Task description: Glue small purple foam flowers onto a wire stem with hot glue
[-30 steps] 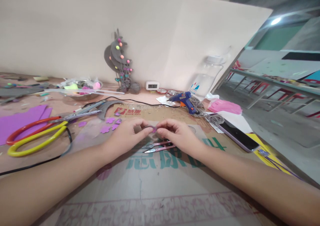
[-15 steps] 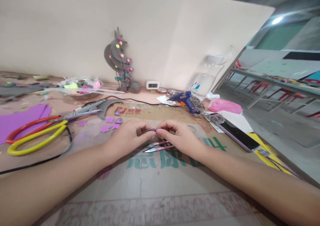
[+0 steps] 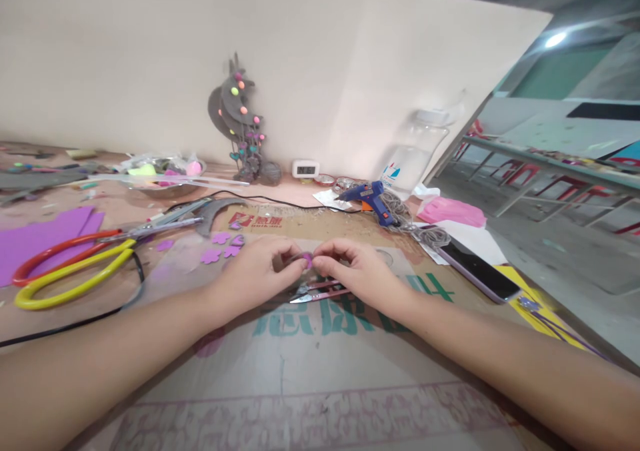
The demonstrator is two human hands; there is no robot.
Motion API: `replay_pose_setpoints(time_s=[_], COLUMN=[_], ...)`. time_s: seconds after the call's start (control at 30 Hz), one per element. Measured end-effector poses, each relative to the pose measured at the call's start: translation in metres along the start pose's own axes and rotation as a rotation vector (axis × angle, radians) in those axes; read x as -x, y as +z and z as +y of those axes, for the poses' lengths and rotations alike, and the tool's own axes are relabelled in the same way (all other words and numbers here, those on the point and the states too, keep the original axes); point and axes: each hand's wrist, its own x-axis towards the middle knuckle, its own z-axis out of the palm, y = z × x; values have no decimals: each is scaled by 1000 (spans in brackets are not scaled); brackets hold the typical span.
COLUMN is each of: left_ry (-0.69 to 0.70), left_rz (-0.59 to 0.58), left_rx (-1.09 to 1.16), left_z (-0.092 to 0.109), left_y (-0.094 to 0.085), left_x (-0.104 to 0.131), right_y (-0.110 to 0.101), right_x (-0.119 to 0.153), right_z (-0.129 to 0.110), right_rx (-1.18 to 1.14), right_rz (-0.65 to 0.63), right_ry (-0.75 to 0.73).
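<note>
Both hands meet at the middle of the cardboard-covered table, fingers closed in a pinch. Between the fingertips shows a small purple piece (image 3: 307, 260), partly hidden, with a thin grey edge running along it. My left hand (image 3: 260, 271) grips it from one side and my right hand (image 3: 354, 268) from the other. Just below them lies a pair of small pink-handled snips (image 3: 320, 296), blades pointing left. Several purple flower cutouts (image 3: 211, 256) rest beside my left hand.
Big scissors (image 3: 75, 294) with red and yellow handles lie left, near purple foam sheets (image 3: 45, 241). A blue glue gun (image 3: 373, 201), wire coils (image 3: 395, 211), a phone (image 3: 477, 268) and a water bottle (image 3: 413, 154) stand or lie right. A decorated moon ornament (image 3: 240, 128) is at the wall.
The purple piece between the fingertips has turned, so more of its purple face shows. Both hands keep nearly the same place.
</note>
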Motion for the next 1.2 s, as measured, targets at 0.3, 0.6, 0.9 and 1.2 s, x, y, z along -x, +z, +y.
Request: replay_pose_setpoints(time_s=[0.3,0.6,0.9,1.2], left_ry=[22,17,13,-22], left_rz=[3,-1,5,18], left_rx=[-29,15,34,-2], left_z=[1,-1,-2,0], left_y=[1,1,-1,0], left_x=[1,0,1,0], right_y=[3,1,-2,0], right_x=[1,1,-1,1], right_z=[-1,0,-1,-6], right_rx=[27,94,226,208], right_rz=[17,27,114,100], right_ry=[16,-37,-122,-105])
